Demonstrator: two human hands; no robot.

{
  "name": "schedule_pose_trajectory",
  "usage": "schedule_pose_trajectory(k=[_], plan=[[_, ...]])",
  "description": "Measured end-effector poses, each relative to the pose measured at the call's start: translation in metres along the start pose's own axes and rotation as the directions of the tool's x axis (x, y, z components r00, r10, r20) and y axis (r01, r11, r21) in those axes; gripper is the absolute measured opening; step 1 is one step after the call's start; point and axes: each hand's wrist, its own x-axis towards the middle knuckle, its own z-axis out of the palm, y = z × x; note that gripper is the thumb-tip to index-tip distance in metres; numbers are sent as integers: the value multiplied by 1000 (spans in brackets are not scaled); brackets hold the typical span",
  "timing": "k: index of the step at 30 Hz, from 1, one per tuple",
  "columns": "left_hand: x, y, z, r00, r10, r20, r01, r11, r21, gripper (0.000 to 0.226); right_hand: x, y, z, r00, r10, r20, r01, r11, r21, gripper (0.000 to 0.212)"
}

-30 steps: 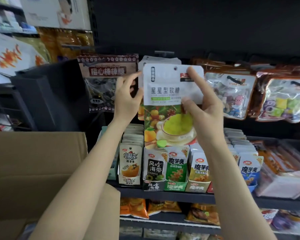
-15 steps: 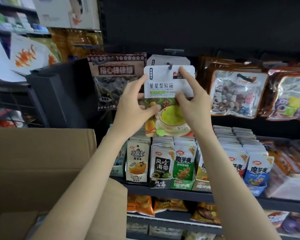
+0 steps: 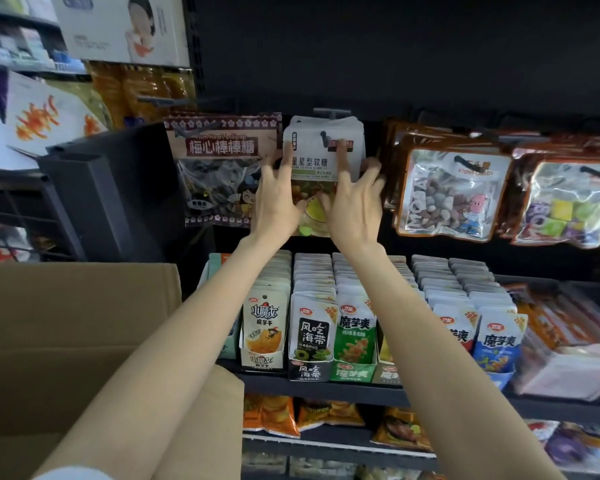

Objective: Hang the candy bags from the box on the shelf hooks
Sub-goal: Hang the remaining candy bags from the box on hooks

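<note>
While the cardboard box [image 3: 77,323] is seen at eight o'clock, the candy bag [image 3: 321,157] is hung on the hook [image 3: 327,136] at twelve o'clock. It is pressed by spread fingers of left hand [image 3: 278,199] and right hand [image 3: 355,206]; nothing is grasped. If pushed unevenly, its hole could be torn.

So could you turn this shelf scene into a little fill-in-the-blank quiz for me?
1. The white-topped candy bag hangs on a ____ poking through its top.
2. Both hands, left hand and right hand, press on it with ____ fingers.
3. To the left of that bag hangs the brown ____ bag, as its English label says.
4. At lower left stands a cardboard ____.

Missing words: hook; spread; lollipop; box
</note>
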Motion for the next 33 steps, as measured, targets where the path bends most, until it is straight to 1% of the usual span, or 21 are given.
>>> schedule_pose_trajectory(k=[2,4,6,7,8,9,11,13,15,16,18,20,21,22,23,25,27,28,29,31,33], plan=[[-10,5,-4,1000,8,-25,-9,998,-54,87,-10,0,-3,998,-24,-60,26,999,21,68],[-21,13,-17,999,-30,-35,27,996,-86,78,-27,1,-10,980,-77,-184,99,988,116,64],[-37,20,-35,994,-106,-29,102,989,-109,66,-51,1,-22,929,-98,-357,195,949,248,46],[-47,23,-45,992,-120,-44,112,982,-150,59,-63,-1,-30,891,-80,-446,246,912,327,36],[-60,27,-57,989,-126,-73,107,969,-222,51,-75,-3,-38,865,-53,-499,294,859,419,28],[-75,30,-68,986,-129,-110,90,948,-305,42,-86,-7,-47,859,-36,-510,338,789,512,22],[-108,33,-94,971,-125,-205,30,911,-411,27,-110,-17,-59,892,-59,-449,373,657,655,17],[-145,28,-118,950,-95,-297,-35,914,-405,20,-133,-25,-62,939,-137,-315,336,563,755,16],[-185,10,-143,931,-31,-363,-84,951,-297,17,-157,-31,-60,962,-238,-131,235,487,841,15],[-206,-2,-156,927,5,-376,-96,970,-222,17,-168,-34,-57,956,-292,-33,171,464,869,14],[-246,-32,-186,934,32,-355,-71,993,-97,17,-189,-43,-51,908,-391,152,46,453,890,14],[-277,-63,-221,966,15,-260,-21,1000,-22,16,-203,-57,-45,835,-485,259,-5,465,886,14],[-287,-81,-239,985,-4,-171,6,1000,12,16,-208,-66,-42,795,-536,283,3,471,882,13],[-295,-100,-255,998,-38,-48,40,998,49,16,-211,-78,-38,752,-590,294,28,474,880,14],[-300,-120,-270,991,-88,97,79,992,94,18,-213,-91,-34,707,-644,292,68,472,879,14],[-306,-158,-291,912,-191,364,109,966,235,26,-213,-122,-22,601,-749,277,197,475,857,16],[-309,-193,-299,816,-219,536,22,937,349,42,-211,-156,-3,447,-837,315,341,485,805,19],[-309,-210,-300,765,-217,606,-50,919,392,49,-212,-174,9,352,-860,370,394,495,774,24],[-308,-226,-299,713,-216,667,-138,890,436,51,-213,-190,23,256,-860,441,444,509,737,29],[-303,-255,-294,615,-215,759,-298,828,475,51,-221,-219,50,89,-796,599,543,542,641,37],[-294,-282,-289,562,-203,802,-370,806,463,51,-235,-243,76,-5,-721,693,620,542,567,37]])
